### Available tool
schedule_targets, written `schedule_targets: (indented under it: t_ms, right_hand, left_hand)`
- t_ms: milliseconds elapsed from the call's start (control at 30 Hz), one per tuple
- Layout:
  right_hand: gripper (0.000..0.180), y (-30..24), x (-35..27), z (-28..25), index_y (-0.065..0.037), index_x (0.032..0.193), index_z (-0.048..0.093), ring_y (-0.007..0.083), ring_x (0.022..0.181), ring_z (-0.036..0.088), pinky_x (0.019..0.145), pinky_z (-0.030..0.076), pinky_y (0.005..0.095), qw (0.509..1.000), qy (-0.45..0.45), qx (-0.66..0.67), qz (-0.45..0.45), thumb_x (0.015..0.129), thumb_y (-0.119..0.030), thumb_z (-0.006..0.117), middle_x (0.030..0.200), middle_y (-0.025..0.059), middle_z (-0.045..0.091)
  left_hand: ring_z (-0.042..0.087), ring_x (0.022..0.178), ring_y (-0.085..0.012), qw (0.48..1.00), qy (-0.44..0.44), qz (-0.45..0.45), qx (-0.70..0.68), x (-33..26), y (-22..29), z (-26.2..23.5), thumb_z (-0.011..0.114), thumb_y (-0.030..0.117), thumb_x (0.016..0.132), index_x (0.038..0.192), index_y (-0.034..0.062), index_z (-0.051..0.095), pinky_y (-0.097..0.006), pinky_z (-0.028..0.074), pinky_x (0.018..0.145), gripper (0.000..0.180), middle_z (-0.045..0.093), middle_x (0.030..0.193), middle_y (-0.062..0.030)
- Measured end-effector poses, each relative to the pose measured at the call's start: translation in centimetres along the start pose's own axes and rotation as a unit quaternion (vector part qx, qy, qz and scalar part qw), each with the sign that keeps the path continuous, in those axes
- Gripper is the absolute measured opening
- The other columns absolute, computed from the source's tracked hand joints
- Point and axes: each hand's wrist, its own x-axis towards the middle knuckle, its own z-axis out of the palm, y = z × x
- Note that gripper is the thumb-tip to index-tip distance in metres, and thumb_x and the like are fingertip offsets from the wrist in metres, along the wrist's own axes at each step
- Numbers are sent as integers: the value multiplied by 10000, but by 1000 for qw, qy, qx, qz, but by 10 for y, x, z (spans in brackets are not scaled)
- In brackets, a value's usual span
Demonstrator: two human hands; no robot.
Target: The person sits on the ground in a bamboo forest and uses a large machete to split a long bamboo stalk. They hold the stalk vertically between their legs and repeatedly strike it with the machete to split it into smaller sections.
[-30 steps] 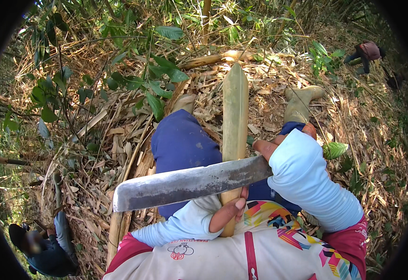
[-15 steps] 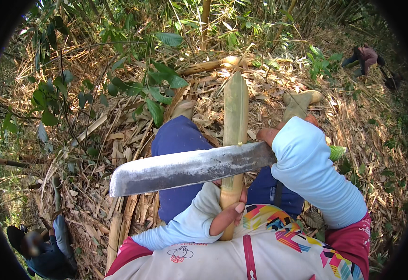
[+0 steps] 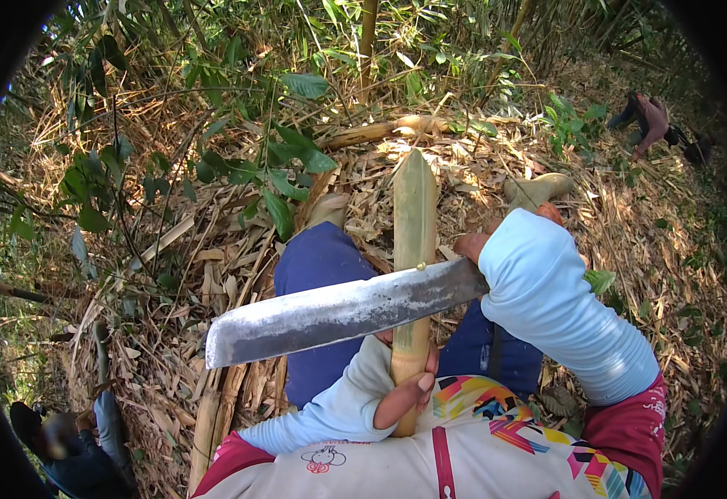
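Note:
My left hand (image 3: 409,399) is wrapped round the lower end of a pale green-yellow bamboo piece (image 3: 414,216), which stands lengthwise away from my body with its pointed tip at the far end. A machete (image 3: 347,312) with a broad, worn blade lies across the bamboo, its blunt end out to the left. My right hand (image 3: 473,244) is closed at the machete's right end; the sleeve hides most of that hand and the handle. A small pale shaving sits at the blade's upper edge against the bamboo.
Dry leaves and bamboo litter (image 3: 205,291) cover the ground. A leafy sapling (image 3: 276,179) rises at left, and a fallen bamboo length (image 3: 380,131) lies ahead. My boot (image 3: 538,191) is beyond my right hand. One person (image 3: 81,441) sits lower left; another (image 3: 650,125) bends far right.
The machete blade has slid slightly down the bamboo toward me, its left end dropping and shifting right. The bamboo's tip is a little lower. The person at far right has shifted posture.

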Motion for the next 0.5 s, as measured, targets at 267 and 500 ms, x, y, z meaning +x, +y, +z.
schedule_targets:
  t_ms: [267, 500]
  right_hand:
    - [233, 5, 5, -5, -149, 919, 670, 332, 748, 644, 708, 465, 484, 999, -20, -27, 31, 698, -223, 673, 732, 85, 642]
    - [311, 16, 60, -25, -120, 1014, 674, 266, 897, 689, 746, 555, 315, 952, -211, -62, 213, 733, -217, 763, 949, 74, 714]
  left_hand:
    - [560, 724, -157, 1000, 12, 16, -8, -3, -8, 2, 542, -49, 880, 1210, 130, 279, -303, 505, 619, 458, 497, 1000, -129]
    - [548, 704, -160, 998, 28, 42, -34, -2, -12, 4, 533, -60, 888, 1201, 145, 292, -316, 495, 633, 445, 500, 1000, -133]
